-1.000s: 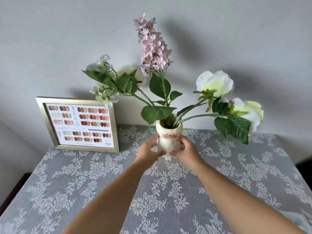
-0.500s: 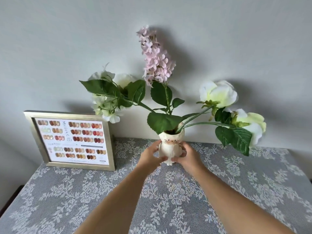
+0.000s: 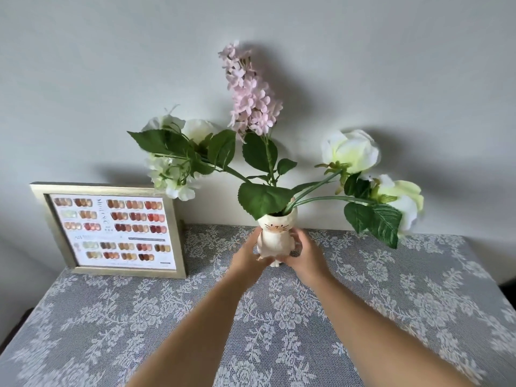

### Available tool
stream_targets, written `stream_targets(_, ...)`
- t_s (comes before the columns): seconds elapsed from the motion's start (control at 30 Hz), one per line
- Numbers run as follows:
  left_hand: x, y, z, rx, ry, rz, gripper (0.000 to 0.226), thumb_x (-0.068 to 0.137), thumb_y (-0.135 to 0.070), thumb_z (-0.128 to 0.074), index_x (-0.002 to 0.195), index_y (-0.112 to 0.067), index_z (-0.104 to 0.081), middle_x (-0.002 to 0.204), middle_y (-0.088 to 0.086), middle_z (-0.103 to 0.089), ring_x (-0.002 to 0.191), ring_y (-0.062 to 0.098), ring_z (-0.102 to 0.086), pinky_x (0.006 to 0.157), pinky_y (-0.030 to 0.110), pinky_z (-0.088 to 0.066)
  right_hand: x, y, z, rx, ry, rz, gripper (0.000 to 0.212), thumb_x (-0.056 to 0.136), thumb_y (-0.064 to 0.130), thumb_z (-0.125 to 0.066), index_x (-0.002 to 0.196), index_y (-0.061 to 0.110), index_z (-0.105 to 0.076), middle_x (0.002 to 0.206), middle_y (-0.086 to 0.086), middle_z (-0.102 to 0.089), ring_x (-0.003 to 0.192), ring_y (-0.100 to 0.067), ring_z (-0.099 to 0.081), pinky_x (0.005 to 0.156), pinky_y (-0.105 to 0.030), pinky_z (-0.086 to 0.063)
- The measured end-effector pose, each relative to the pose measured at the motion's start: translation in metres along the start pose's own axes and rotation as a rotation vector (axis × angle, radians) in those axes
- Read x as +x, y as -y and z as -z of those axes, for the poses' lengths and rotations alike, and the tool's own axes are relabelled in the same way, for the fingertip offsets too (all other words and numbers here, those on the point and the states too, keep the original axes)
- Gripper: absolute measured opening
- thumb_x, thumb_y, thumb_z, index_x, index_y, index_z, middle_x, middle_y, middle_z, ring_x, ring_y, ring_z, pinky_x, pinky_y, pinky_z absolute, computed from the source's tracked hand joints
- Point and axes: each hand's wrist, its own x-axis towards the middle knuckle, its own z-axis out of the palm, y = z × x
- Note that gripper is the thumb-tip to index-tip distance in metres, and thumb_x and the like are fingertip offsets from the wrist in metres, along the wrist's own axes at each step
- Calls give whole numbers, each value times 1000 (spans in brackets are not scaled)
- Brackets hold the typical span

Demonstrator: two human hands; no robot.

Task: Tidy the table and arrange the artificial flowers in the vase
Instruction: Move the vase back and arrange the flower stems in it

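Vase [image 3: 276, 236]: a small cream vase shaped like a cat, with a drawn face and whiskers, standing upright near the back edge of the table, its base touching the cloth.
Left hand [image 3: 247, 256]: pressed against the vase's left side, fingers curled around its lower body, gripping it.
Right hand [image 3: 305, 256]: pressed against the vase's right side, fingers wrapped around the back and lower body, gripping it too.
Arms: both bare forearms reach in from the near edge and meet at the vase.
Pink flower [image 3: 250, 90]: a tall spike of small pink blossoms rising straight up from the vase.
White flowers, left [image 3: 178, 160]: a cluster of white blooms with green leaves, leaning out to the left of the vase.
White flowers, right [image 3: 350, 150]: two large white blooms tinged pale green, on long stems bending out to the right of the vase, one lower and farther out.
Leaves [image 3: 261, 201]: one broad green leaf hangs over the vase's rim.
Picture frame [image 3: 109, 229]: a pale gold frame to the left of the vase, propped against the wall, showing rows of small coloured swatches.
Tablecloth [image 3: 391, 303]: grey lace with a white floral pattern, covering the table under the vase.
Wall [image 3: 83, 65]: plain and pale, right behind the vase, with soft flower shadows on it.
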Motion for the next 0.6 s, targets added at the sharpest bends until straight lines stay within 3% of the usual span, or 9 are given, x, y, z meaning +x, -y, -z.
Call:
stream_targets(0.07,-12,-5,4,8,-31,-21,80,80,-14,-69,141,-42,-25,141,-3,-47,119,20,-54,87,30,-49,-9,4,4,-8,-37,-12,78,67,25,-80,135,20,-41,132,-3,-54,116,-22,-52,87,-34,-44)
stream_targets(0.17,-36,-13,16,76,-91,-76,73,81,-17,-69,138,-41,-31,140,0,-47,121,18,-52,94,35,-47,-29,11,13,-1,-89,-11,68,70,23,-79,130,18,-48,132,-4,-55,118,-23,-52,97,-40,-43)
stream_targets(0.33,-81,-32,37,184,-182,-226,52,79,-20,-71,127,-27,-50,126,-1,-59,100,9,-55,84,23,-43,-73,38,24,-77,-168,89,42,74,22,-75,113,15,-62,111,-2,-67,96,-14,-60,82,-24,-48)
stream_targets(0.43,-105,-49,52,226,-235,-318,42,78,-21,-72,117,-24,-56,117,-2,-63,97,10,-58,85,24,-46,-94,67,36,-66,-230,178,33,75,20,-74,106,15,-64,102,-1,-69,89,-13,-62,80,-30,-55)
stream_targets(0.6,-136,-91,82,268,-361,-464,34,79,-20,-70,111,-23,-58,109,-4,-60,96,10,-57,89,34,-52,-107,115,78,-121,-358,357,21,76,14,-72,96,14,-66,98,-2,-67,87,-13,-61,78,-29,-55)
